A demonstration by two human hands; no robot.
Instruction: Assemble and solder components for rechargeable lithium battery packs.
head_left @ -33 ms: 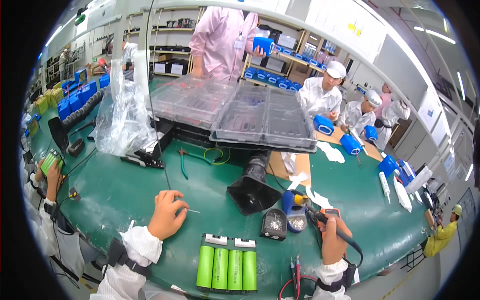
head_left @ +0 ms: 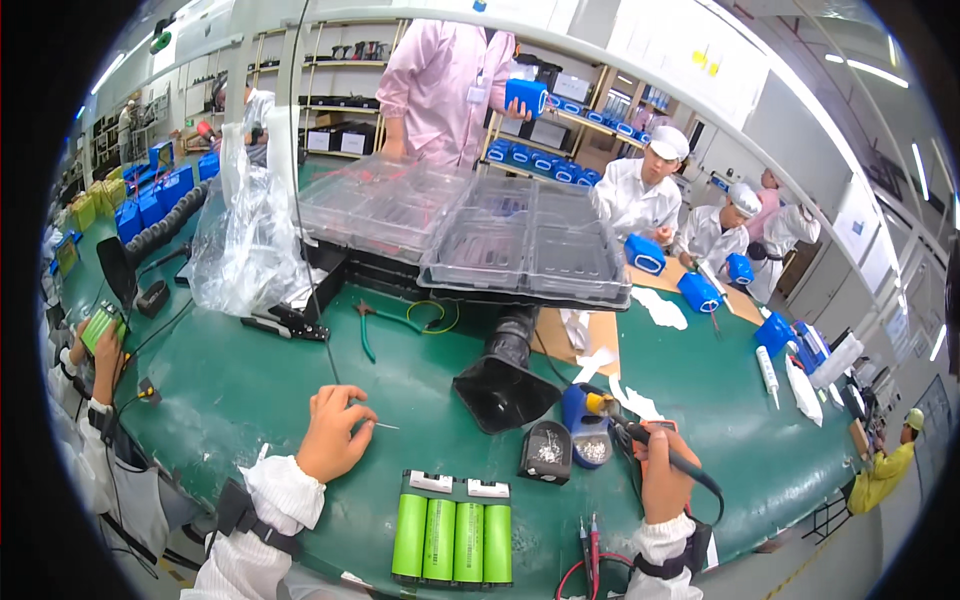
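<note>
My left hand (head_left: 337, 432) is closed in a pinch over the green bench, with a short thin silvery wire (head_left: 386, 426) sticking out from the fingertips. My right hand (head_left: 667, 478) grips a soldering iron (head_left: 640, 433) by its dark handle. The iron's front end is at the yellow mouth of a blue soldering iron stand (head_left: 578, 408), where the tip is hidden. Between my forearms lies a battery pack (head_left: 454, 540) of several green cells side by side, white pieces along its far end. Beside the stand sits a small black box (head_left: 547, 452) with bright bits in it.
A black funnel-shaped fume hood (head_left: 507, 385) stands ahead, below clear plastic trays (head_left: 525, 240). Green-handled pliers (head_left: 368, 330) and a black tool (head_left: 285, 325) lie farther back. Red and black probes (head_left: 592, 545) are near my right wrist. Co-workers (head_left: 640, 195) handle blue packs at the far right.
</note>
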